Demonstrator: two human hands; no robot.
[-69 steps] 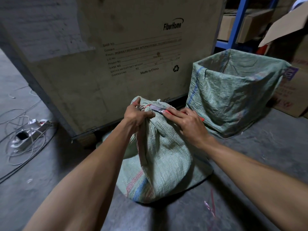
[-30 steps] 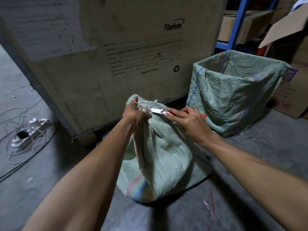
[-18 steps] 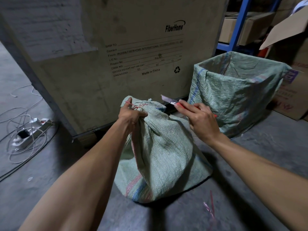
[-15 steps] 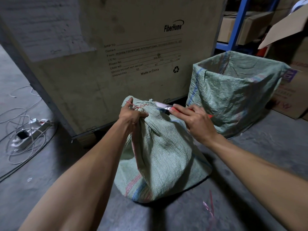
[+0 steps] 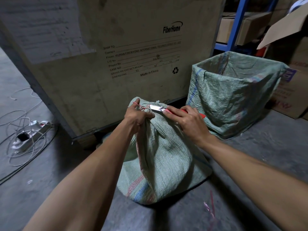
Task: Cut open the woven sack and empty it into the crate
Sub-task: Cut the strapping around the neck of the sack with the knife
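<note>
Our left hand (image 5: 139, 116) grips the bunched neck of the woven sack (image 5: 163, 157), which stands on the floor just beside the lined crate (image 5: 233, 97). Our right hand (image 5: 188, 121) is closed around a red-handled knife (image 5: 158, 108), its blade laid against the red tie string (image 5: 141, 106). We judge the cutting barely begun: the neck looks tied, and nothing is emptied yet.
</note>
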